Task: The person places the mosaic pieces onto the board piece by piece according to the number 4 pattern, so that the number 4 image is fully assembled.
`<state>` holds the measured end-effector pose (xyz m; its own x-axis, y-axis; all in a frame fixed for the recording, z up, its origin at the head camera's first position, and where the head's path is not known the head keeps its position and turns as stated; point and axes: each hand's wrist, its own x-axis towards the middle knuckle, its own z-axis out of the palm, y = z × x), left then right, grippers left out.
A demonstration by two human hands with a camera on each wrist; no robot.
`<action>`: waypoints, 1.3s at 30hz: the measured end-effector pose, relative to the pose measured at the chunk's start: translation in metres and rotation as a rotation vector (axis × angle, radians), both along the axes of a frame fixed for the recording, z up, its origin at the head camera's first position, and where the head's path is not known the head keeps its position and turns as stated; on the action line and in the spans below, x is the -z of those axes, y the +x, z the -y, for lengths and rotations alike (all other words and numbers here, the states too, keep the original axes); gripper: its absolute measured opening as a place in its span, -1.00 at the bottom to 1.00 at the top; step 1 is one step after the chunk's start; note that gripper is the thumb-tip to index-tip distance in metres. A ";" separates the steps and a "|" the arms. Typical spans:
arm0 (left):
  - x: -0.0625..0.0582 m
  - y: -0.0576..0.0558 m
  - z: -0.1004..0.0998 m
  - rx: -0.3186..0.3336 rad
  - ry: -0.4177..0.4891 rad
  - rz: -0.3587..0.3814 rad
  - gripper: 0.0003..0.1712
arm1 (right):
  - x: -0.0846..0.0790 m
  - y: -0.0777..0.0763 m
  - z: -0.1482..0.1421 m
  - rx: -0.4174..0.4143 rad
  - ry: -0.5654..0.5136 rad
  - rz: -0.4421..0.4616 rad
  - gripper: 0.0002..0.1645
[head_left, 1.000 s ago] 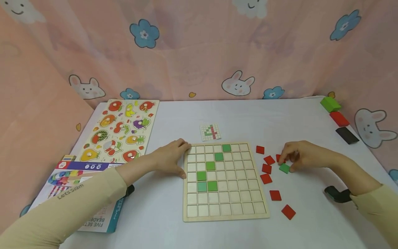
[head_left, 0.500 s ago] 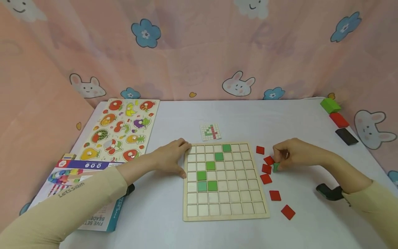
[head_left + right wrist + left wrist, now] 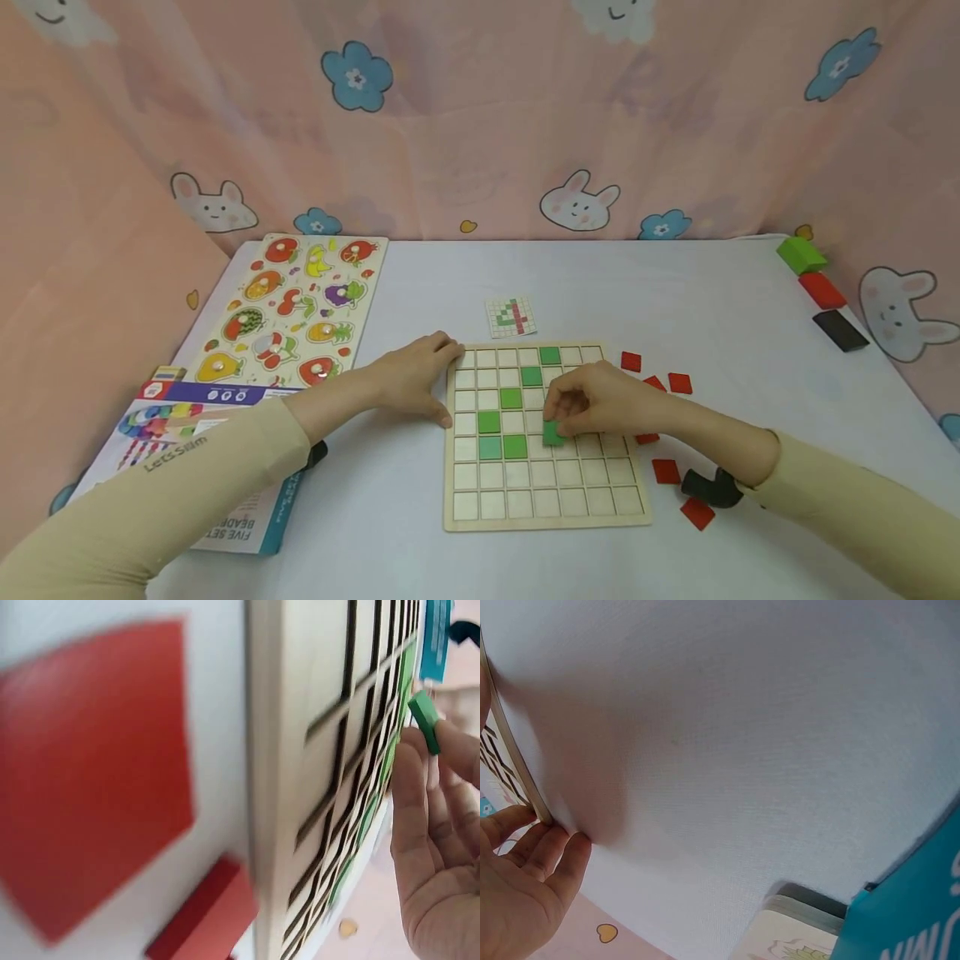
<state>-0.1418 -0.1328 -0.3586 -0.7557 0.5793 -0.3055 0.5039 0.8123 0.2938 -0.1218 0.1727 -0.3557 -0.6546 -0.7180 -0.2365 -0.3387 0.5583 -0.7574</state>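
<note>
A square wooden grid board [image 3: 547,527] lies on the white table, with several green tiles [image 3: 514,447] set in its cells. My right hand [image 3: 600,400] pinches another green tile [image 3: 553,434] between thumb and fingers, close over a middle cell. In the right wrist view that green tile [image 3: 424,720] is tilted, its thin edge showing. My left hand [image 3: 412,375] rests at the board's upper left, thumb and fingers spread along the edge. The left wrist view has the fingertips [image 3: 576,851] of that hand right at the board's corner.
Several red tiles [image 3: 666,472] lie right of the board, some partly behind my right arm. A small pattern card [image 3: 512,317] is above the board. A fruit puzzle [image 3: 292,308] and a boxed set [image 3: 247,517] lie left. Green, red and black blocks [image 3: 822,291] line the far right.
My right hand has picked up the green tile from among the red ones and carried it left over the board. A red tile it covered now shows. My left hand has stayed put.
</note>
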 end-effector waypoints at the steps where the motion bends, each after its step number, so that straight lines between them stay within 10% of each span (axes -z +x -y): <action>1: 0.000 0.000 0.000 -0.001 0.000 0.000 0.21 | 0.001 0.002 0.005 0.004 0.000 -0.003 -0.88; 21: -0.002 0.001 -0.002 -0.016 -0.001 0.012 0.19 | 0.010 0.013 0.021 0.018 0.053 -0.126 -0.87; 31: -0.002 0.001 -0.002 -0.018 0.001 0.016 0.19 | -0.005 -0.044 -0.042 0.216 0.147 -0.287 -0.85; 39: -0.002 0.001 -0.002 -0.018 -0.003 0.010 0.20 | 0.002 -0.068 -0.097 0.167 0.179 -0.231 -0.57</action>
<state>-0.1403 -0.1309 -0.3569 -0.7628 0.5647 -0.3150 0.4864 0.8221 0.2958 -0.1901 0.2702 -0.3576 -0.8109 -0.5566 -0.1806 -0.3828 0.7380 -0.5558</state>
